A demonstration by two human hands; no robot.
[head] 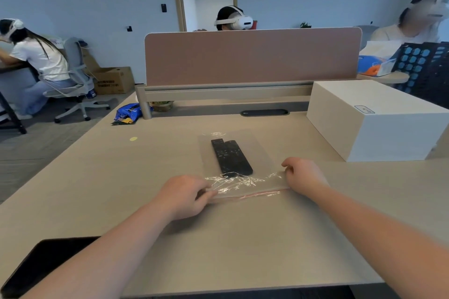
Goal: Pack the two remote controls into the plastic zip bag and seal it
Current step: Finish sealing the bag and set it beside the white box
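Both hands (184, 195) (303, 176) pinch zip bag (243, 187) w/ 2 remotes (230, 156); white box (374, 119) near R.

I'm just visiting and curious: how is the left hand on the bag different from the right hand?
The left hand pinches the zip bag at the near left end of its pink seal strip; the right hand pinches the right end. The left hand sits nearer the camera, the right hand farther up the desk. Both grip the bag's mouth, with the remote controls inside.
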